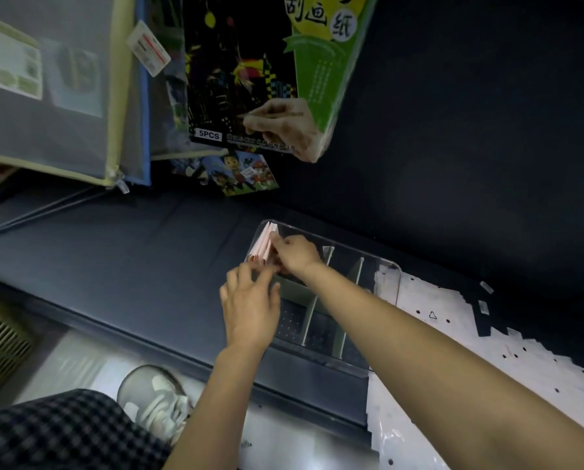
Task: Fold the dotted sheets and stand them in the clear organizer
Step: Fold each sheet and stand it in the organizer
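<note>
A clear organizer (390,276) with several dividers lies on the dark shelf. Folded pink sheets (263,246) stand upright in its far left compartment. My right hand (295,254) reaches into that compartment, its fingertips pinching the top edge of the pink sheets. Just in front of it, my left hand (250,308) hovers at the organizer's near left corner with fingers curled, touching the sheets' lower edge. A spread of white dotted sheets (507,337) lies flat to the right of the organizer, partly under my right forearm.
Mesh zip pouches (46,96) and a scratch-paper pack (250,72) hang above the shelf at the back left. A cartoon-print pack (229,171) sits below them. My shoe (155,401) and checkered trouser leg are on the floor below the shelf edge.
</note>
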